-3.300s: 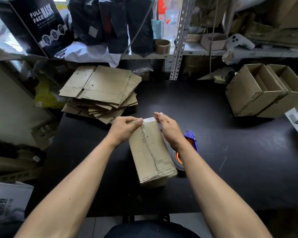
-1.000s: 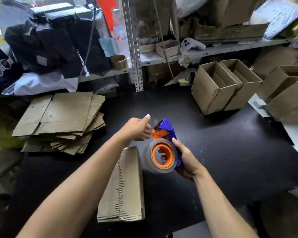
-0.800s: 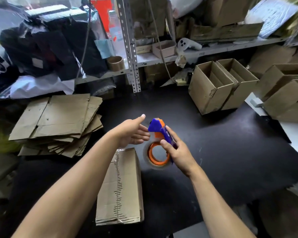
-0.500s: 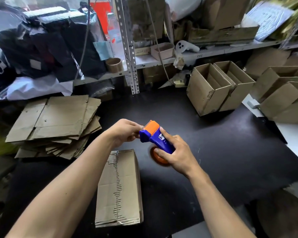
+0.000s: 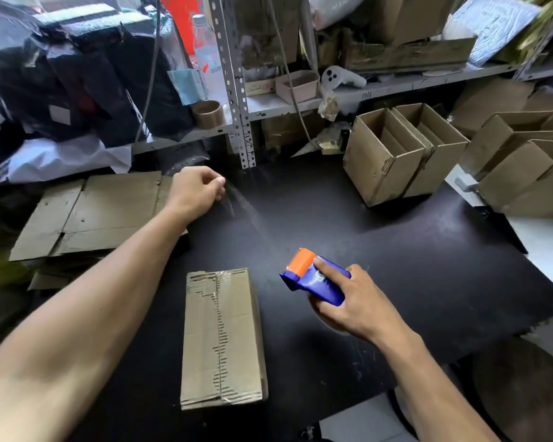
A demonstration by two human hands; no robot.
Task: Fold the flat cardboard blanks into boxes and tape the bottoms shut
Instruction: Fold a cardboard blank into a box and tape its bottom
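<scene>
Currently my right hand (image 5: 353, 304) grips the blue-and-orange tape dispenser (image 5: 313, 279) low over the black counter (image 5: 396, 266), fingers curled round its body; my left hand (image 5: 195, 191) is raised farther back, fingers pinching the clear tape strip (image 5: 246, 205) stretched toward the dispenser; the folded box (image 5: 222, 339) lies taped-seam up between my forearms; flat blanks (image 5: 93, 212) are stacked at left; open boxes (image 5: 403, 151) stand at right.

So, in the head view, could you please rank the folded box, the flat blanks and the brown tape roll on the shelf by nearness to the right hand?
From the right hand:
1. Folded box, just left.
2. Flat blanks, far left.
3. Brown tape roll, up on the shelf.
</scene>
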